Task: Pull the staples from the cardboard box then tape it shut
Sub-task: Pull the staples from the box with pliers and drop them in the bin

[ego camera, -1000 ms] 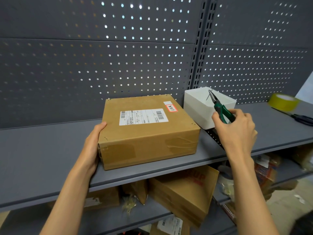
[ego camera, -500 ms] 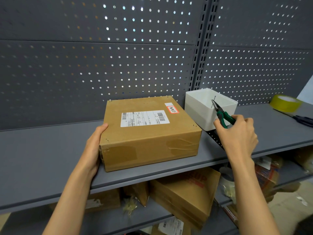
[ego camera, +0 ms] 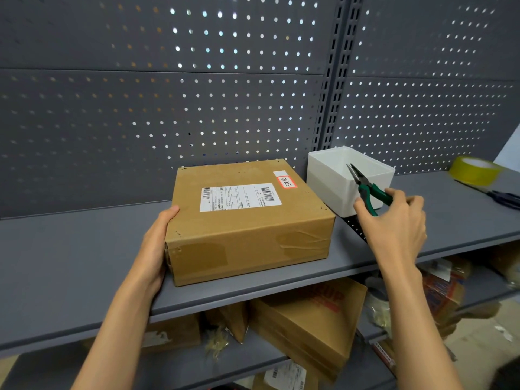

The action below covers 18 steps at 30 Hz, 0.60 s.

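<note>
A flat brown cardboard box (ego camera: 247, 220) with a white shipping label lies on the grey shelf (ego camera: 70, 257). Small staple holes or staples dot its top edges. My left hand (ego camera: 157, 246) holds the box's left side, thumb on the top edge. My right hand (ego camera: 394, 223) grips green-handled needle-nose pliers (ego camera: 365, 187). The jaws are slightly parted above the open white bin (ego camera: 326, 178), with nothing visible between them. A yellow tape roll (ego camera: 475, 170) sits far right on the shelf.
Black scissors (ego camera: 503, 197) lie on the shelf below the tape roll. A perforated grey back panel (ego camera: 168, 108) rises behind everything. The lower shelf holds several cardboard boxes (ego camera: 306, 319) and packages.
The staple seen in the plier tips a second ago is gone from the jaws. The pliers have dipped lower over the white bin and their jaws have parted. My left hand stays on the box.
</note>
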{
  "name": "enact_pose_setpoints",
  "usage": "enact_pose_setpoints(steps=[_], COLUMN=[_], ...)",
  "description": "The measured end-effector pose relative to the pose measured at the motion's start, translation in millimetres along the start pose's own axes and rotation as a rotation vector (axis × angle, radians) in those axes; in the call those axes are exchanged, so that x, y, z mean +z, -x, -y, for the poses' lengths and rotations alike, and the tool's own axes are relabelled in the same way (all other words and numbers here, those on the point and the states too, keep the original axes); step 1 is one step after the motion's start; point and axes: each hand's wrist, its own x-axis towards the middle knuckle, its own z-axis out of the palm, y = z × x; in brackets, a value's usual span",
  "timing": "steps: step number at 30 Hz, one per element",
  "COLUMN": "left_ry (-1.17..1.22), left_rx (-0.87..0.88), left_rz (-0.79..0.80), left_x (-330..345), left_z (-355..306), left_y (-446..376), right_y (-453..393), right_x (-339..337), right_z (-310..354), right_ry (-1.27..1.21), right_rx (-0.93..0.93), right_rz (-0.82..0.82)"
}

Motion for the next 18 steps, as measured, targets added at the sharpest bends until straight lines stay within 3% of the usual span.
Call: enact_pose_setpoints(steps=[8,18], left_ry=[-0.012,0.004], left_rx=[0.006,0.004], left_rz=[-0.005,-0.007], left_x=[-0.3,2.0], left_z=[0.4,-1.3], left_y=[-1.1,2.1], right_y=[11.3,27.2], right_x=[-6.1,0.0], right_z=[8.1,-4.5], right_ry=[-0.149,0.009], right_rx=[-0.029,-0.073], right_rz=[0.039,0.18])
